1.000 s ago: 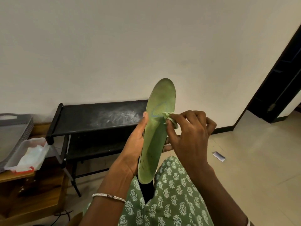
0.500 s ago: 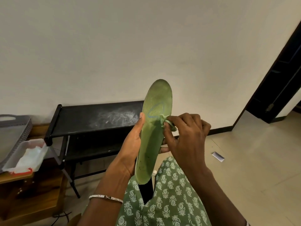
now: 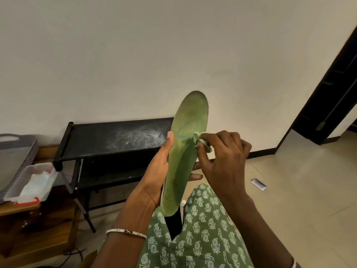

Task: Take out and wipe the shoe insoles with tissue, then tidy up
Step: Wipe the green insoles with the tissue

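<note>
A long green shoe insole (image 3: 185, 151), rounded at both ends, has a fine mesh-textured face and a faint blue outline printed near the toe. It stands nearly upright over the person's lap, toe end up and leaning slightly right. The left hand (image 3: 154, 176) grips it along its left edge: the thumb lies straight up that edge and the fingers wrap behind, their tips showing past the right side. The right hand (image 3: 224, 161) pinches a small crumpled wad of pale tissue (image 3: 201, 141) between thumb and curled fingers, pressing it against the insole's right edge just below the printed outline. A thin silver bracelet (image 3: 125, 233) circles the left wrist, and a green garment with white paisley print (image 3: 202, 240) covers the knees.

Behind stands a black metal two-tier rack (image 3: 108, 140), its mesh top smeared with whitish dust. At left, a wooden bench (image 3: 38, 225) carries a clear plastic tub (image 3: 19, 180) holding crumpled white tissues, beside a grey perforated tray (image 3: 13, 157). A small white slip of paper (image 3: 258, 184) lies on the glossy beige tiled floor (image 3: 299, 200).
</note>
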`<control>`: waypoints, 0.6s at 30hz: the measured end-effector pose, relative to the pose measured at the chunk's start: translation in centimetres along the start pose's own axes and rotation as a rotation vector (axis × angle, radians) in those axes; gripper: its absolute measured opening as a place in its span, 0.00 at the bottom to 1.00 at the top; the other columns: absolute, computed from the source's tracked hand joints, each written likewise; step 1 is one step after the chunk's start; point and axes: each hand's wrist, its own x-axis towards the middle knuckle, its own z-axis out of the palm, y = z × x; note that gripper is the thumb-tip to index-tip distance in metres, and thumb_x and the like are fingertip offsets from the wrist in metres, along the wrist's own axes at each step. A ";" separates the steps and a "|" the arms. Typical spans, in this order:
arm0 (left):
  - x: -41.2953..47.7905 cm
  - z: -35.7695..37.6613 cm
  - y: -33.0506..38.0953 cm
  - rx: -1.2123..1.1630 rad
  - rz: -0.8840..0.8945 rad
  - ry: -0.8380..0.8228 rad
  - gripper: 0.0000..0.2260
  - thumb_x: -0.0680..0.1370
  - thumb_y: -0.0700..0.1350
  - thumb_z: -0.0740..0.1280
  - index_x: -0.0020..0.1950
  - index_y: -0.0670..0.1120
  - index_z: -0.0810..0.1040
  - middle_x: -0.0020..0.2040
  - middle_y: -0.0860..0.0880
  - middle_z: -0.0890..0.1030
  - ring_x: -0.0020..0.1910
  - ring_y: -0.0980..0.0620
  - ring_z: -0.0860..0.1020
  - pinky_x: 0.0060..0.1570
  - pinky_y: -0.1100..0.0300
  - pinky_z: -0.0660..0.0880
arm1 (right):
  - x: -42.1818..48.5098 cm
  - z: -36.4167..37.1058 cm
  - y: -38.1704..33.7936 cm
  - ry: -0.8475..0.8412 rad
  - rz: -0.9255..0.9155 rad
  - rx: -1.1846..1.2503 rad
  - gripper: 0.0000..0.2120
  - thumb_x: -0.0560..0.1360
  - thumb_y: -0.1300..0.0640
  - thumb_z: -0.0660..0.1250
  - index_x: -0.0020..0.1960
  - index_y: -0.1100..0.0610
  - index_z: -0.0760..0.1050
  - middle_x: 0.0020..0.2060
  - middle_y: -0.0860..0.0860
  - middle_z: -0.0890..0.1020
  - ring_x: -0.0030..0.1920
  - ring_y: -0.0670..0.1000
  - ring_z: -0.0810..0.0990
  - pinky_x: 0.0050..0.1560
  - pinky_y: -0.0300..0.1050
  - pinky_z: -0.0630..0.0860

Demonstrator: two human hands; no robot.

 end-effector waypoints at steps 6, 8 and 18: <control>-0.1 -0.4 0.0 -0.092 -0.013 -0.012 0.30 0.82 0.62 0.54 0.63 0.40 0.81 0.60 0.37 0.82 0.59 0.41 0.82 0.57 0.50 0.80 | -3.4 -0.1 -1.9 -0.075 -0.192 0.020 0.07 0.74 0.50 0.70 0.48 0.53 0.81 0.45 0.48 0.81 0.51 0.52 0.76 0.55 0.52 0.66; -0.1 -0.4 0.0 -0.077 -0.013 -0.023 0.29 0.82 0.62 0.54 0.64 0.41 0.81 0.60 0.38 0.82 0.59 0.41 0.82 0.56 0.49 0.81 | -2.5 -0.2 -1.3 -0.053 -0.184 -0.026 0.07 0.74 0.50 0.70 0.48 0.52 0.81 0.44 0.48 0.81 0.50 0.52 0.76 0.54 0.53 0.66; 0.0 -0.5 -0.1 -0.008 0.004 -0.001 0.28 0.82 0.62 0.54 0.62 0.43 0.82 0.56 0.40 0.84 0.54 0.44 0.84 0.52 0.50 0.81 | -2.6 0.0 -1.1 -0.061 -0.138 0.018 0.07 0.74 0.52 0.68 0.49 0.54 0.79 0.44 0.49 0.81 0.49 0.52 0.75 0.53 0.51 0.67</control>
